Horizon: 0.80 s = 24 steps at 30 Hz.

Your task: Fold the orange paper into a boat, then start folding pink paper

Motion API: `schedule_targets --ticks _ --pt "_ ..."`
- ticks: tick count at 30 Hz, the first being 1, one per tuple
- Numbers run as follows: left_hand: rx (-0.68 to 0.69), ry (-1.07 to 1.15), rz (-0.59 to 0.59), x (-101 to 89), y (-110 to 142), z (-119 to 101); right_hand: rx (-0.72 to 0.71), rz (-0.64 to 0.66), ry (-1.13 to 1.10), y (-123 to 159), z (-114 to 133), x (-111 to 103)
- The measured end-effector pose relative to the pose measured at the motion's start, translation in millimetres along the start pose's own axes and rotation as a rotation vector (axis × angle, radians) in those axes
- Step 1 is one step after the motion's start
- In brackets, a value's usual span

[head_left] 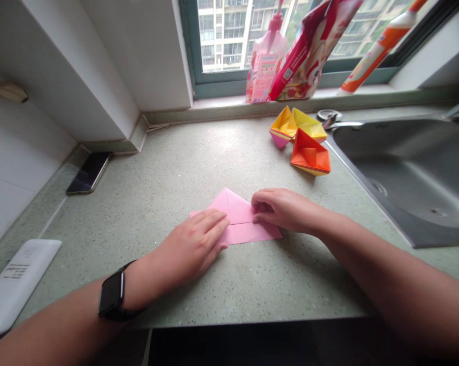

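Note:
A partly folded sheet of pink paper point(239, 216) lies on the speckled green countertop point(214, 162), with a pointed top and a straight flap along its near side. My left hand point(202, 236) rests flat over the paper's left part, fingers stretched out and covering that side. At the right slanted edge, my right hand point(277, 208) has its fingers curled, thumb and fingertips against the paper. Whether the edge is pinched between them is partly hidden. A dark smartwatch point(113, 295) sits on my left wrist.
Folded paper boats, an orange one point(310, 155) among them, stand beside the steel sink point(404, 178). A phone point(89, 173) and a white device point(19, 284) lie at left. On the sill are a pink pump bottle point(265, 63), a red pouch point(309, 56) and an orange-white bottle point(377, 53).

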<state>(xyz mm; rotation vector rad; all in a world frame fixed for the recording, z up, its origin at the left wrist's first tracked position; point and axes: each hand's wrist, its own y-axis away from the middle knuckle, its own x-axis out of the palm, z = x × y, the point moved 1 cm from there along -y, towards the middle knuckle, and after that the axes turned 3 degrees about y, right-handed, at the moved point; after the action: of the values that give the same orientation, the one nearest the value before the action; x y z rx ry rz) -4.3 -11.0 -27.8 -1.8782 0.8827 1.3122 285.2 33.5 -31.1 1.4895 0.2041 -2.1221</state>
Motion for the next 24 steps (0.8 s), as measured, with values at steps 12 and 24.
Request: schedule_targets --ticks 12,24 --pt "-0.010 0.086 0.095 13.2 -11.2 4.7 -0.001 0.013 -0.036 -0.3 0.5 -1.4" --pt "-0.043 0.143 0.107 8.4 -13.6 5.4 0.214 -0.064 0.224 -7.9 34.9 11.7"
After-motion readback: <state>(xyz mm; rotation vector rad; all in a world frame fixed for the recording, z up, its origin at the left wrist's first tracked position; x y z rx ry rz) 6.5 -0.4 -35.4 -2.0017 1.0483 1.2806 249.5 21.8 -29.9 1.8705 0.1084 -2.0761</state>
